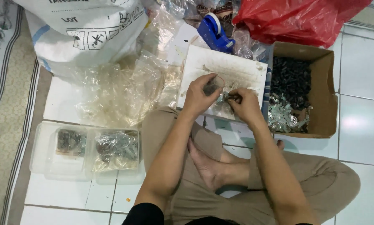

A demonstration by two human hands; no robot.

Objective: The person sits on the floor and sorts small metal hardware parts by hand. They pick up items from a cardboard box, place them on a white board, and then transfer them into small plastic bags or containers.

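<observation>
— White floor tiles (362, 121) are lying under you, and a patterned mat (3, 83) is running along the far-left edge. What are you working over?

— You are sitting cross-legged and leaning over a scuffed white board (237, 66) that is lying just past your knees.

— And your hands?

— Your left hand (201, 96) is curling its fingers around a small clear bag (214, 87), pinching it shut at the top. Your right hand (246, 104) is closing its fingertips on small metal parts (225, 98), holding them just beside the bag's mouth, above the board's near edge. How many parts you are gripping, you cannot tell.

— What packages are sitting around you?

— To the right, an open brown cardboard box (326, 83) is holding dark pieces at the far end and shiny silver ones at the near end. At far right a red plastic bag (295, 18) is slumping. Beside it, a blue tape dispenser (215, 31) is resting among the wrappers. At far left a big white woven sack (87, 29) with black printed symbols is standing. A heap of empty clear bags (120, 89) is spreading between sack and board. Near left, a clear plastic tray (45, 160) is holding two filled packets (116, 150).
</observation>
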